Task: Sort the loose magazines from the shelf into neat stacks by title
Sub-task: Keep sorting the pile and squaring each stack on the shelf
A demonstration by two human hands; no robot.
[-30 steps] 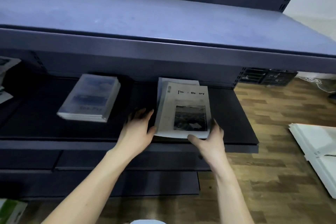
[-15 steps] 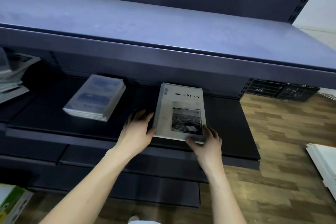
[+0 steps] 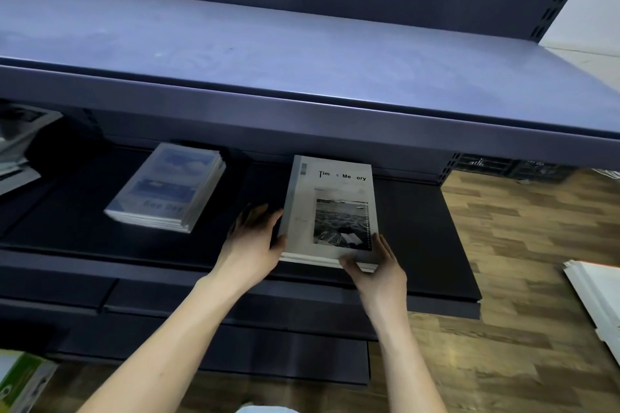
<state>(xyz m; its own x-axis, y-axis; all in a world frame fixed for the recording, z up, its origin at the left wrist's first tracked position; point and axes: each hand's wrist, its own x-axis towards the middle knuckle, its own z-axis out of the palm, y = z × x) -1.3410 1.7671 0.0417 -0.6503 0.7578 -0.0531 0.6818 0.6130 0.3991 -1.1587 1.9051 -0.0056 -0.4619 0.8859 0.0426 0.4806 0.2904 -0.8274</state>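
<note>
On the dark lower shelf [image 3: 419, 238] lies a white stack [image 3: 330, 211] of magazines, its top cover printed with a partly readable title and a black-and-white photo. The stack sits near the shelf's front edge, under the overhang of the upper shelf [image 3: 302, 54]. The left hand [image 3: 250, 246] rests against the stack's left side, palm down on the shelf, fingers [image 3: 258, 214] fairly straight and spread, thumb touching the stack's edge. The right hand [image 3: 377, 270] holds the stack's near right corner: its thumb lies along the front edge and its fingers reach up the right side, lightly curled around the corner.

To the left, well apart from the white stack, a blue stack [image 3: 167, 188] of magazines lies at an angle on the same shelf. At the far left edge, more magazines [image 3: 20, 141] lie loosely piled. Beyond the shelf on the right is a wooden floor [image 3: 523, 228], with a white board [image 3: 600, 298] lying on it. A green and white box [image 3: 20, 379] shows in the bottom left corner.
</note>
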